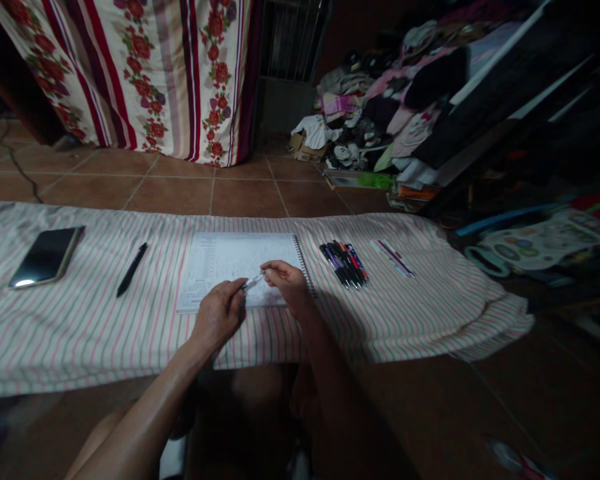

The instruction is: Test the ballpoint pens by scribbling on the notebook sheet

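Observation:
Over the spiral notebook (pixel 245 250), my left hand (pixel 221 312) and my right hand (pixel 285 280) face each other with a slim, clear pen (pixel 253 281) between them. The fingers of my left hand close on its lower left end, where a dark bit shows. At the upper right end, my right thumb and fingertips pinch it. Whether the pen is whole or in parts, I cannot tell. Right of the notebook, several pens (pixel 345 265) lie side by side, dark with purple, orange and blue parts. A black pen (pixel 132 270) rests on the left.
A striped cloth (pixel 95 333) covers the table. A dark-screened phone (pixel 47 257) lies at far left, and a few slim pens or refills (pixel 394 259) at right. Beyond are a floral curtain (pixel 175 80), a tiled floor (pixel 240 195) and a clothes pile (pixel 380 110).

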Demonstrator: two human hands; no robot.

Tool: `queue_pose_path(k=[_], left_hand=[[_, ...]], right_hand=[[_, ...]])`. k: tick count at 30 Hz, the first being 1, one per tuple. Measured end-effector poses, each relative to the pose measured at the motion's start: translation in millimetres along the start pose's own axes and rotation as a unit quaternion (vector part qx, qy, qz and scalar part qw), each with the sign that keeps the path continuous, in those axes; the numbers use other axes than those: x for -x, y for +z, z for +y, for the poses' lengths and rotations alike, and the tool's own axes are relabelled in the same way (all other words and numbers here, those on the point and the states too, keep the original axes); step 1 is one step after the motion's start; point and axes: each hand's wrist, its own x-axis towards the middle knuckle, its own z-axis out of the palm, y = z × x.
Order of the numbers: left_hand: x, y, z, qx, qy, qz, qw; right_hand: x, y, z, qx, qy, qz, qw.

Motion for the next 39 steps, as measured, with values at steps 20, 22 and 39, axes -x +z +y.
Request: queue_pose_path(k=[20,22,39], left_hand=[[-0.8,-2.6,3.2,0.001,-0.011,-0.014,1.0],[-0.8,-2.4,2.9,0.0,-0.011,-0.013,1.0],[0.1,-2.6,3.1,-0.014,0.001,-0.002,1.0]], right_hand=[[1.7,0.0,-2.5,0.01,-0.01,-0.017,1.0],[2.1,0.3,-3.2,0.012,-0.008,-0.016,1.0],[6.5,1.3,-7.9,0.049,-0.014,-0.039,0.998]])
